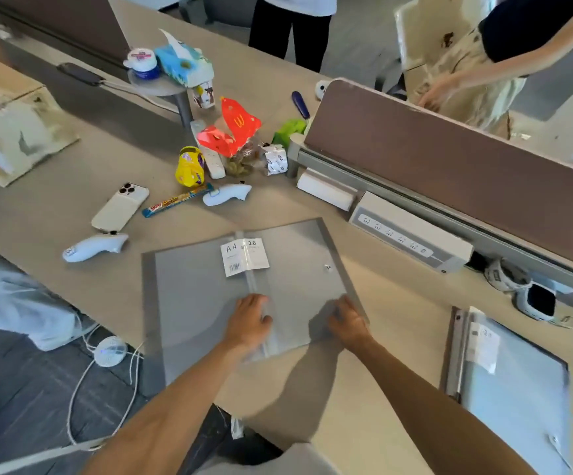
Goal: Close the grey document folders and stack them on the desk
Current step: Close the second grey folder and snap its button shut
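A grey document folder (192,289) lies spread open on the beige desk (391,303) in front of me, with a white "A4 20" label near its spine. My left hand (249,320) rests flat on the spine area near the front edge. My right hand (345,322) grips the right cover's lower corner, which is lifted a little. A second grey folder (514,382) lies at the right front of the desk; whether its cover is fully shut I cannot tell.
Behind the folder lie a phone (120,207), two white controllers (95,246), a candy bar (177,200), snack bags (233,132) and a tissue box (184,63). A power strip (412,234) and a brown partition (466,159) border the right. Two people stand beyond the desk.
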Action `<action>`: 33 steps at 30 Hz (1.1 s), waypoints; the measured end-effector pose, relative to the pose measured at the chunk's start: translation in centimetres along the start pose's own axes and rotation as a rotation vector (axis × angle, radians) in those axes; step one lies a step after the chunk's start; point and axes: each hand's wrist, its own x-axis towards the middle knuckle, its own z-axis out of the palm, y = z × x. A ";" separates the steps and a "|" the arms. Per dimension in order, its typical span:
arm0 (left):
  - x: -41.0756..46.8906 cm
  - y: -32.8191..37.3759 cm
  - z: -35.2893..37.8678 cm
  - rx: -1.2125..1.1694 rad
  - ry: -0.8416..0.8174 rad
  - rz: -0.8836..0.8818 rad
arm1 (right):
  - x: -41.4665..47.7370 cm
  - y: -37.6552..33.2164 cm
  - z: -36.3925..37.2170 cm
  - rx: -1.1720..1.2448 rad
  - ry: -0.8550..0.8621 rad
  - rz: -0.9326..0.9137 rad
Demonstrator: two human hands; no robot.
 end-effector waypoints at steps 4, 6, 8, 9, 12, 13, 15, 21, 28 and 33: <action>1.7 -1.3 -1.2 0.094 -0.016 0.038 | -0.5 -1.6 0.6 -0.229 -0.107 -0.023; 2.6 -1.4 -1.5 0.074 -0.026 0.018 | -0.7 -1.3 0.6 -0.301 -0.102 -0.023; 3.4 -1.2 -1.4 0.059 -0.030 0.012 | -0.9 -0.3 0.7 -0.355 -0.075 -0.033; 3.7 -1.1 -1.2 0.073 -0.041 0.014 | -1.2 -0.2 0.6 -0.363 -0.060 -0.036; 4.2 -0.7 -0.4 0.145 -0.089 0.040 | -2.0 0.7 0.4 -0.285 0.074 -0.001; 4.2 -0.6 -0.1 0.171 -0.105 0.059 | -2.3 0.8 0.3 -0.222 0.137 0.016; 4.0 -0.4 0.4 0.226 -0.140 0.099 | -2.7 1.3 -0.2 -0.067 0.271 0.061; 3.3 -0.6 1.0 0.357 -0.242 0.160 | -3.1 3.3 -2.1 0.080 0.289 0.311; 1.2 -0.4 1.9 0.492 -0.292 0.165 | -2.1 3.4 -3.7 0.480 0.190 0.355; -1.2 0.7 3.2 0.722 -0.351 0.168 | -2.0 4.8 -5.0 0.661 0.064 0.392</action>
